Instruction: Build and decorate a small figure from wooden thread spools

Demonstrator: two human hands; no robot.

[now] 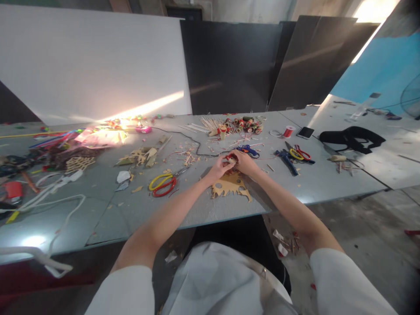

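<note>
Table: wide, grey and shiny, and likely too firm to give under the work; the table (197,212) carries everything here.
Holed tan sheet: the sheet (229,183) lies flat near the front edge, just below the hands, its near side ragged. It looks light and stiffish, and its thin tongues could snap, so a broad, uncut part is the better hold.
Scissors: the scissors (176,175), with one yellow and one red handle, lie to the left of the sheet; the loops are the place to grip.
Left hand: the left hand (217,170) curls inward, thumb and fingers pinching the small red piece.
Right hand: the right hand (244,163) bends round the other side of it, fingers closed in; exact fingertip contact is too blurred to tell.
Small red piece: the small red piece (231,157) is between both hands, above the sheet's far edge. It is probably very light and perhaps fragile; opposite outer sides suit a gentle fingertip hold.
</note>
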